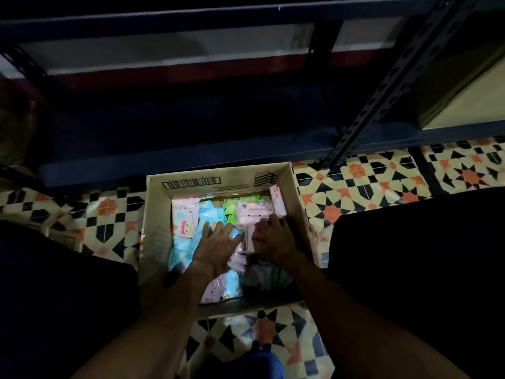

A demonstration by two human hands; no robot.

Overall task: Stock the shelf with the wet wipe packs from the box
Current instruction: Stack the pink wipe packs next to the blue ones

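Far left, in deep shadow: a dark-clothed knee (54, 283) over patterned floor tiles (109, 214) in black, cream and orange. Next rightward, set on those tiles just before the front edge of the dark blue shelf (191, 162): an open cardboard box (155, 214), with a barcode label on the inside of its far wall. Inside, covering the bottom in a loose jumble: wet wipe packs (210, 292), all within the box. Against the left inner wall, a pink-and-white cartoon pack (184, 217) lying flat. Just beside it, light blue packs (207, 212). Toward the far wall, a green pack (232, 202). Laid palm down across the light blue packs: left hand (216, 244), fingers straight and fanned apart, gripping nothing. Close on its right, perhaps touching: right hand (276, 236), knuckles up, fingers curled over the top of a pink pack (250, 236) standing on edge near the right wall of the box. Thumb hidden, so firmness of that hold impossible to judge. Behind this hand, further pale pink packs (254, 210), one upright in the far right corner. Right of the box, more tiles, then a second dark knee (423, 255). Above, slanting across the right side, a perforated metal upright (382, 105) of the shelf. At far right, a beige carton (464, 91) on the shelf board.
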